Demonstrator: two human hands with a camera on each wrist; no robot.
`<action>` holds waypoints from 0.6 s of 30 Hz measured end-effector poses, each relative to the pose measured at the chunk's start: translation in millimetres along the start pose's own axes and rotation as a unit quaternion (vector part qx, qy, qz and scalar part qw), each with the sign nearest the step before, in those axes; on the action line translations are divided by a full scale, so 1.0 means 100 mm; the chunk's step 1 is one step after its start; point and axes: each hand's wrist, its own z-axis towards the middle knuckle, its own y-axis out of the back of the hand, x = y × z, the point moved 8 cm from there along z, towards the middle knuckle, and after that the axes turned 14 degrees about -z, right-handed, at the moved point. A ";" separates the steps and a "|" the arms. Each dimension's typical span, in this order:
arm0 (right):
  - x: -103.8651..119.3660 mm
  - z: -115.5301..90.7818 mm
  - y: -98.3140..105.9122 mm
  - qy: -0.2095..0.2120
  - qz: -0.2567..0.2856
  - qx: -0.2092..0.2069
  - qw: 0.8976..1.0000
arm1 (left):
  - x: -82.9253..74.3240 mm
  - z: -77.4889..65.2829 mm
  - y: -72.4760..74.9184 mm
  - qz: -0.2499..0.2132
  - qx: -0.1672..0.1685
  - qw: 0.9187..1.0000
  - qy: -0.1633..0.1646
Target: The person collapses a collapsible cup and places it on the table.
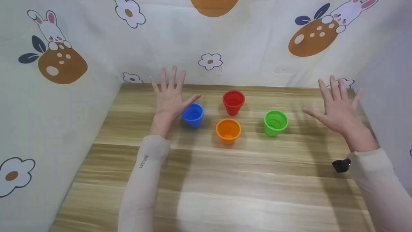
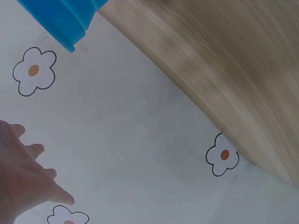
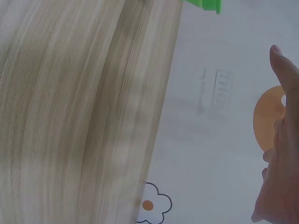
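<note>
Both hands are raised above the table with fingers spread, holding nothing. My left hand (image 1: 169, 101) is nearest the blue cup (image 1: 193, 116), and its thumb overlaps that cup's rim in the head view. Over at the right, my right hand (image 1: 339, 112) hovers beyond the green cup (image 1: 275, 123). Between them stand a red cup (image 1: 233, 102) at the back and an orange cup (image 1: 228, 131) in front of it. All the cups are upright with open tops. The left wrist view catches part of the blue cup (image 2: 67, 18); the right wrist view shows a bit of green cup (image 3: 208, 4).
The cups stand on a wood-grain table (image 1: 225, 180). A pale cloth (image 1: 173, 38) printed with flowers, rabbits and brown fruit hangs behind and at the sides of it. A small black device (image 1: 341, 165) sits at the right sleeve's cuff.
</note>
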 end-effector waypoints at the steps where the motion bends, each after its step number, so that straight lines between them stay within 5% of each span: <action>1: 0.00 0.00 0.00 0.000 0.002 -0.002 1.000 | -0.01 -0.01 0.01 0.000 -0.003 1.000 -0.003; 18: 0.09 -0.09 -0.01 0.017 0.013 -0.024 0.999 | -0.10 -0.20 0.03 -0.013 -0.019 0.999 -0.042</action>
